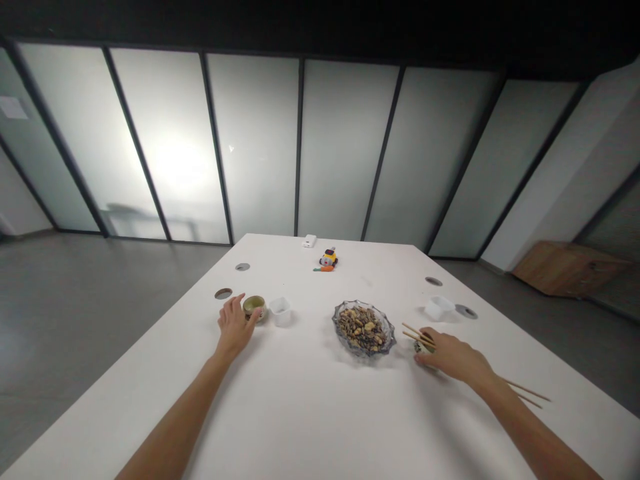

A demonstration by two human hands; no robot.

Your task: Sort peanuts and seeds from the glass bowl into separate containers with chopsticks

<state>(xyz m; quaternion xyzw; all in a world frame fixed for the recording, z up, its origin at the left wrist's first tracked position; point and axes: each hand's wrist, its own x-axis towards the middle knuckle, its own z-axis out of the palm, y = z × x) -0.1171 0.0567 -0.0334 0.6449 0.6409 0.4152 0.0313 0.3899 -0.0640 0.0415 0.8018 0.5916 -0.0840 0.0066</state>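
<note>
My left hand curves around a small green patterned teacup. Its thumb rests against the near side and its fingers are at the left side. Just right of this cup stands a white translucent plastic cup. My right hand grips a second small patterned teacup, mostly hidden by the fingers. A pair of chopsticks passes by that cup, beneath or within the right hand; which, I cannot tell. Between the hands sits a scalloped clear glass bowl of mixed seeds and nuts.
A white plastic container stands beyond my right hand. Farther back on the white table are a toy car, an orange carrot-shaped item and a white box-like object. Round holes pierce the tabletop near both side edges.
</note>
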